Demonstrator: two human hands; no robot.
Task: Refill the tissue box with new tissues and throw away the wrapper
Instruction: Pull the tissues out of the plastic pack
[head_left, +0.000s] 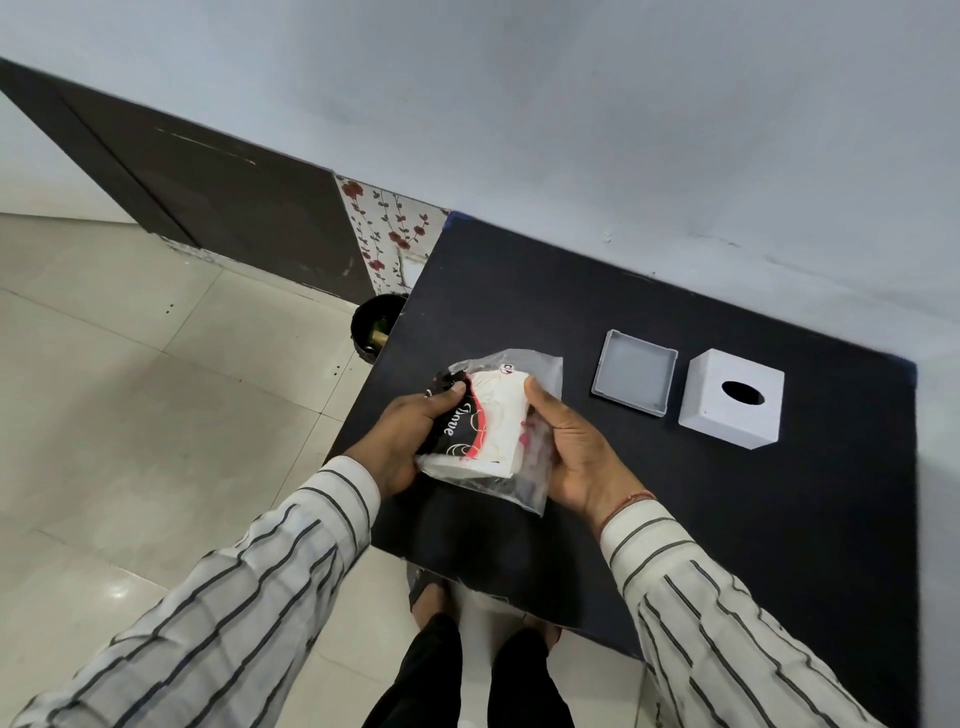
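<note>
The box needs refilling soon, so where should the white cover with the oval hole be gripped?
Grip the cover by two opposite side walls, coming from above. It sits upright and alone on the table, its walls flat and free; the top offers only the hole.

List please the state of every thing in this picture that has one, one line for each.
tissue pack: still in its plastic wrapper, held above the table by both hands
tissue box cover: off its base, empty, oval hole up
box base: open, empty
left hand: gripping the pack
right hand: gripping the pack
bin: open
</note>
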